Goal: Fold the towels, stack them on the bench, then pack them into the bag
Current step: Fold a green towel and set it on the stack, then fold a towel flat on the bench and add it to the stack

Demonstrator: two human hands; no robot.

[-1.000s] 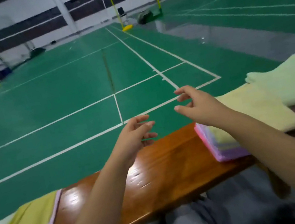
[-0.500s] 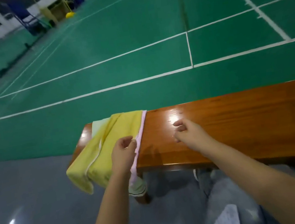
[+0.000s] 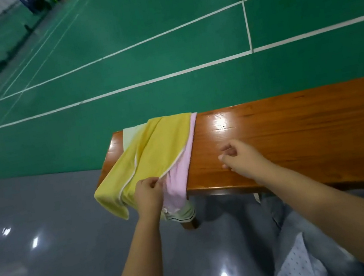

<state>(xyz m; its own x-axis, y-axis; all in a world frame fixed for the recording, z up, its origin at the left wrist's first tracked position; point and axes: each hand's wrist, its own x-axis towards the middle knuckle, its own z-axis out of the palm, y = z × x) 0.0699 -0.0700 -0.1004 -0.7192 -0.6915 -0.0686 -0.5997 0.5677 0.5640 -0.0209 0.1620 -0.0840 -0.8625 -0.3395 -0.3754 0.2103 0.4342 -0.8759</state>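
Nearest, the left hand (image 3: 149, 192) now pinches the yellow towel (image 3: 154, 152) by its white-piped edge at the near lip of the tabletop (image 3: 295, 133), having closed on it within the last half second. The right hand (image 3: 239, 158) hovers just beside, fingers loosely curled, holding nothing. A pink towel (image 3: 182, 174) lies beneath, a pale one behind. Another towel looks ready for folding; beyond lies the green court (image 3: 160, 45).

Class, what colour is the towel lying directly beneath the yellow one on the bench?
Pink towel, seen in the head view.
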